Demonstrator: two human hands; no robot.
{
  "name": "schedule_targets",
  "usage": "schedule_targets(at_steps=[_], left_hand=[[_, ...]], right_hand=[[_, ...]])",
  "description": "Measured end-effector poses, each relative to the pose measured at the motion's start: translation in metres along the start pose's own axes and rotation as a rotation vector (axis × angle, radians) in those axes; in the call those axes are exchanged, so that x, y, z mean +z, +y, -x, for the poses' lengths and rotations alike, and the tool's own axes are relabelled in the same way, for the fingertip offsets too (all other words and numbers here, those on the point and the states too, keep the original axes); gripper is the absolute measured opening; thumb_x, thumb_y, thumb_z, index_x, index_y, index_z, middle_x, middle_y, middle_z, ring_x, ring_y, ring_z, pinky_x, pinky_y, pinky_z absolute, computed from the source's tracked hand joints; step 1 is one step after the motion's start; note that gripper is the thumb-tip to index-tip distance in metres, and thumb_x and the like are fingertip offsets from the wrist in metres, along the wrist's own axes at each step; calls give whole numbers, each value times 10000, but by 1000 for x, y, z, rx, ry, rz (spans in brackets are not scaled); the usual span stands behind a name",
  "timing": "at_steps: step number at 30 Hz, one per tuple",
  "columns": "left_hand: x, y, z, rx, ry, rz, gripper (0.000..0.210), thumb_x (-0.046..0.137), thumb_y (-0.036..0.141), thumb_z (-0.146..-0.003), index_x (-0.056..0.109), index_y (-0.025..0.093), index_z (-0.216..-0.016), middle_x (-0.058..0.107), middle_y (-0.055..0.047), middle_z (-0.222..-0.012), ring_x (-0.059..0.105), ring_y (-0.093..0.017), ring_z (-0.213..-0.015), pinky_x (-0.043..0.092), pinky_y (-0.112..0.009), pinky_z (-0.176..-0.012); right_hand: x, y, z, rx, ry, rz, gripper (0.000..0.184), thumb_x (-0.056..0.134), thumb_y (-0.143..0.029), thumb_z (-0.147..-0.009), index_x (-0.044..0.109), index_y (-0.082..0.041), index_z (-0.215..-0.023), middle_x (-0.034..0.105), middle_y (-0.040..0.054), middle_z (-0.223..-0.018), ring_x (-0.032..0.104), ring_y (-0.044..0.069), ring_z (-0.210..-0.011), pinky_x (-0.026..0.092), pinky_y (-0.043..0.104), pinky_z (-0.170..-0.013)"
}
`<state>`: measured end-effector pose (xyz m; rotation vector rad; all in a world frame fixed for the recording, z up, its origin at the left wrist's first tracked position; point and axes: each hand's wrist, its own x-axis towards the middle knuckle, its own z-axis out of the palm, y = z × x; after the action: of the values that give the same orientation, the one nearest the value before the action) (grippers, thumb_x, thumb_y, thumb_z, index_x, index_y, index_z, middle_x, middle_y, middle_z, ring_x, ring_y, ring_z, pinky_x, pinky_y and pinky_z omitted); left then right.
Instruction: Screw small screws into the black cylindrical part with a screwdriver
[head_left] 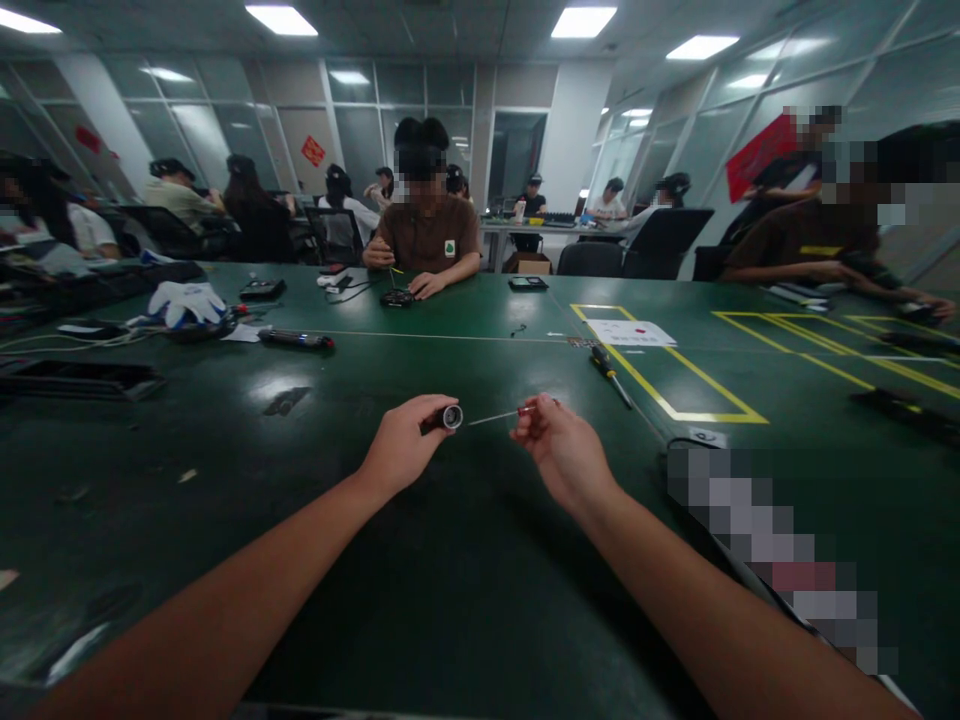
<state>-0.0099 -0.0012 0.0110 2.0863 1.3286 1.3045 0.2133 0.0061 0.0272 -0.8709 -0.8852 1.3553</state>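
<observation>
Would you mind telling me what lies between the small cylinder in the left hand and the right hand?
In the head view, a thin metal rod held by the right hand spans the gap, pointing at the small cylinder in the left hand.

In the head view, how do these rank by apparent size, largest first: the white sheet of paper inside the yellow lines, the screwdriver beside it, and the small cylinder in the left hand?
1. White sheet of paper.
2. Screwdriver, shorter than the sheet is wide and much thinner.
3. Small cylinder in the left hand, smallest even though it is nearest the camera.
</observation>
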Motion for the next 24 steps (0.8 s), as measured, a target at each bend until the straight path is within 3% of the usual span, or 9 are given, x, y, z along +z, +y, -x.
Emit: schedule_targets(at_steps=[7,15,24], left_hand=[[0,3,-1,-50,-8,-5,393,739,101,-793,739,209,-1171,742,-68,-1175,708,-213,-1000,590,-395,-912],[3,4,0,-41,-43,1,393,736,109,-799,736,216,-1177,733,-57,-1195,701,-202,-1004,583,-357,-891],[3,-1,2,-106,-28,4,406,762,139,-782,737,225,-1178,739,-56,-1166,701,-210,-969,579,-379,-895]], right_hand=[[0,6,3,-234,-1,261,295,659,-505,-896,656,-216,-954,689,26,-851,659,174,-756,564,361,-764],[2,4,9,-324,-85,421,284,612,-490,-939,641,-216,-1007,710,32,-889,684,186,-816,549,373,-824],[6,-4,16,-389,-199,573,226,586,-437,-966,648,-237,-1051,699,15,-839,677,184,-781,532,341,-777]])
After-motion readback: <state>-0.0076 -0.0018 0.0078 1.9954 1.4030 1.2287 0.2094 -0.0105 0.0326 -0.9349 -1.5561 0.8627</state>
